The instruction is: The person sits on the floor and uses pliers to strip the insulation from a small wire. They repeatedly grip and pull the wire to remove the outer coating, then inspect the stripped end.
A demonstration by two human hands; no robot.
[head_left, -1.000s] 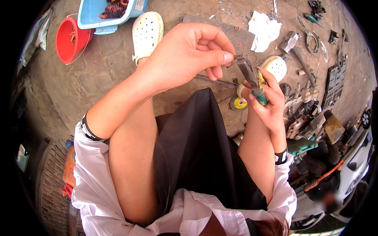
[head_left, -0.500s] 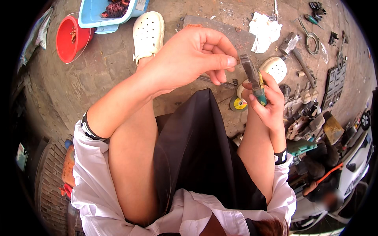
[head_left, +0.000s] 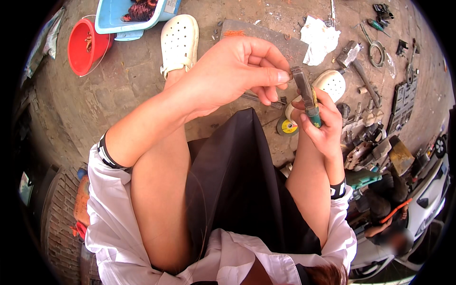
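Two hands (head_left: 235, 69), pliers (head_left: 304, 90), tiny piece (head_left: 291, 74) unclear

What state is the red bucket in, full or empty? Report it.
Neither: the red bucket holds a small clump of orange-brown pieces, with bare red plastic showing around it.

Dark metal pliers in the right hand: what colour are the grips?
The grips are green, with some yellow higher up; best seen in the head view.
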